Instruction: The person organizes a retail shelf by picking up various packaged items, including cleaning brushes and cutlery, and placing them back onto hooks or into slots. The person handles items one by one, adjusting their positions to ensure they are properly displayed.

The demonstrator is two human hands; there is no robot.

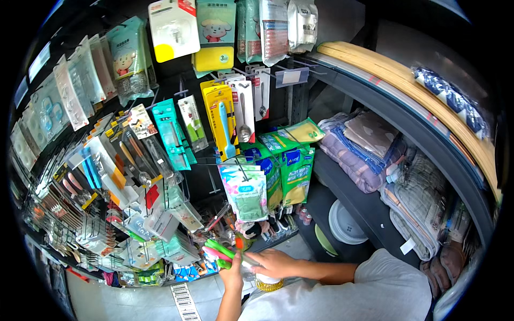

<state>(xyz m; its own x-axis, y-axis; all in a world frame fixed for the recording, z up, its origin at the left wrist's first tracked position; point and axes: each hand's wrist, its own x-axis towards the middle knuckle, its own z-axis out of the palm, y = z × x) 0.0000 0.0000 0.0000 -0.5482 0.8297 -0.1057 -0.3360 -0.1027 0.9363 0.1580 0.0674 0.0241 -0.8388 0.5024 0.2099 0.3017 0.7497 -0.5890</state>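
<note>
Low at the centre, in front of my grey shirt, my two hands are close together. My left hand (232,276) is closed around several slim things with bright green and pink handles (218,253); their other ends are hidden, so I cannot tell their kind. Fingers of my right hand (276,263) bend in toward the same bundle, against a clear, shiny part that looks like plastic wrapping. Just under the right hand is a white round thing with a gold beaded band (269,283), partly covered.
Hooks on the left hold packaged kitchen tools (101,176). Ahead hang a blue spatula in a yellow pack (223,125) and green glove packs (296,174). At right, shelves carry folded quilts (412,198) and a grey round basin (345,222). Pale floor tiles (118,302) lie below.
</note>
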